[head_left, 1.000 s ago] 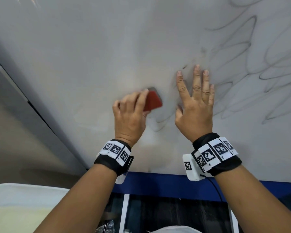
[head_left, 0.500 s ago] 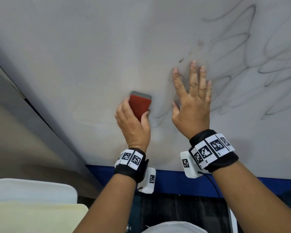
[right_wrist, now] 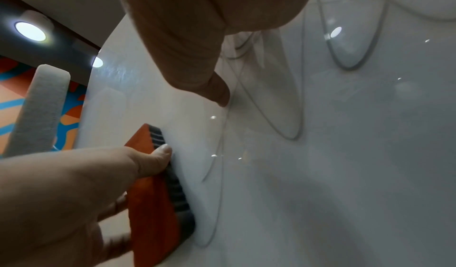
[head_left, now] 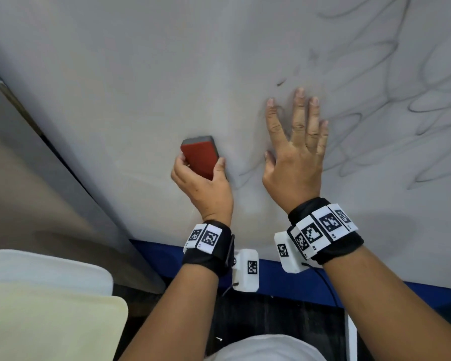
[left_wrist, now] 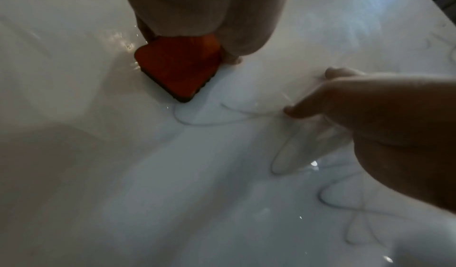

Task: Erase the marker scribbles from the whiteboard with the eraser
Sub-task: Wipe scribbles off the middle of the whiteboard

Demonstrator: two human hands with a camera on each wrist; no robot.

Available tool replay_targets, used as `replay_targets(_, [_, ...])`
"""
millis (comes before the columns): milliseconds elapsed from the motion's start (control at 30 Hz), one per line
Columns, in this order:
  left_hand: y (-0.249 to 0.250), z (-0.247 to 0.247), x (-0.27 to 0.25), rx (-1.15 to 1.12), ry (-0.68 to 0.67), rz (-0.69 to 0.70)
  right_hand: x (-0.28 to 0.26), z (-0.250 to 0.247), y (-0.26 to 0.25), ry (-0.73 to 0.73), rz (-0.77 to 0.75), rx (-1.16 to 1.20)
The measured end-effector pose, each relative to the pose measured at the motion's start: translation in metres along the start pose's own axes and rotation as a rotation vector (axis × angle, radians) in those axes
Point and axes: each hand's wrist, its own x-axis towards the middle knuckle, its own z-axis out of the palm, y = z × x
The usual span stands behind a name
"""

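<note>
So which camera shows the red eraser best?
The head camera: the eraser shows nearly whole against the whiteboard, held by the left hand. The left wrist view shows only a blurry corner; the right wrist view shows it edge-on.

The whiteboard [head_left: 141,74] carries grey marker scribbles [head_left: 391,113] across its right part. Left of those scribbles, the red eraser [head_left: 199,158] sits flat against the board, and 1 open right hand [head_left: 294,155] presses on the scribbles' left edge.

You see a red eraser [head_left: 200,155] with dark grey felt, grey looping scribbles [head_left: 391,131], white whiteboard [head_left: 141,74], blue edge.
</note>
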Motion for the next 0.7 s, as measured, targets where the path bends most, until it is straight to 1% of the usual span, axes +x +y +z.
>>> replay_targets(33, [0.003, 0.002, -0.006, -0.01, 0.014, -0.04, 0.0, -0.001, 0.0, -0.001, -0.001, 0.004])
replay_targets(67, [0.006, 0.005, -0.015, -0.009, -0.001, -0.065, -0.001, -0.001, 0.0, 0.0, -0.002, 0.006])
replay_targets(100, [0.007, 0.007, -0.027, 0.006, -0.047, -0.063, -0.001, -0.001, 0.0, 0.0, -0.004, 0.009])
replay_targets(200, [0.002, 0.01, -0.051, 0.076, -0.238, 0.048, -0.001, -0.002, 0.002, -0.008, -0.011, 0.021])
replay_targets(233, [0.0, 0.008, -0.049, 0.085, -0.253, 0.062, -0.001, -0.002, 0.003, -0.007, -0.015, 0.023])
replay_targets(267, [-0.002, 0.006, -0.042, 0.08, -0.233, 0.05, -0.001, -0.002, 0.004, -0.006, -0.02, 0.027])
replay_targets(367, [-0.005, 0.0, -0.023, 0.031, -0.104, -0.01, -0.002, -0.002, 0.008, -0.002, -0.038, 0.014])
replay_targets(433, [-0.003, -0.001, -0.024, 0.047, -0.08, -0.043, -0.003, -0.001, 0.01, -0.003, -0.049, 0.008])
replay_targets(467, [-0.002, 0.0, -0.029, 0.076, -0.099, -0.042, -0.003, -0.001, 0.009, -0.007, -0.051, 0.017])
replay_targets(500, [-0.002, 0.001, -0.035, 0.118, -0.149, 0.003, -0.003, -0.001, 0.008, -0.015, -0.05, 0.022])
replay_targets(533, [-0.003, 0.001, -0.043, 0.177, -0.226, 0.098, -0.003, -0.001, 0.008, -0.021, -0.049, 0.021])
replay_targets(600, [-0.01, -0.003, -0.052, 0.331, -0.391, 0.357, -0.004, -0.002, 0.009, -0.029, -0.048, 0.015])
replay_targets(633, [-0.014, -0.007, -0.05, 0.391, -0.444, 0.467, -0.004, -0.002, 0.009, -0.036, -0.046, 0.014])
replay_targets(700, [-0.018, -0.012, -0.039, 0.463, -0.485, 0.623, -0.005, -0.003, 0.01, -0.057, -0.04, 0.024])
